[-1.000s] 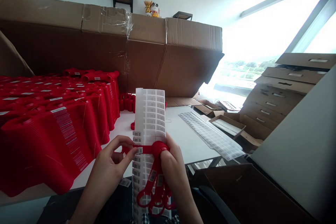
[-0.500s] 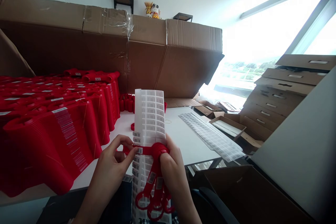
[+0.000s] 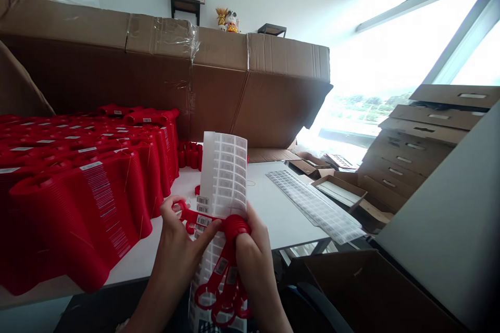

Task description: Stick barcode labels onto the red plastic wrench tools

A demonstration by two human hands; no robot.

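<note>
Head view: left hand (image 3: 175, 229), thumb and fingers grasping one labelled red strap (image 3: 191, 215); strap extended between the hands, before an upright label sheet (image 3: 230, 166); right hand (image 3: 254, 242), clenched around a bunch of red straps (image 3: 236, 226), looped ends hanging; red stack (image 3: 99, 197) on white table (image 3: 265, 208), left; further label sheets (image 3: 312, 205), right; cardboard boxes (image 3: 404, 148), far right.

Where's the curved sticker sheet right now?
In the head view, the curved sheet is at lower middle, between the left hand and right hand, behind the red straps.
</note>
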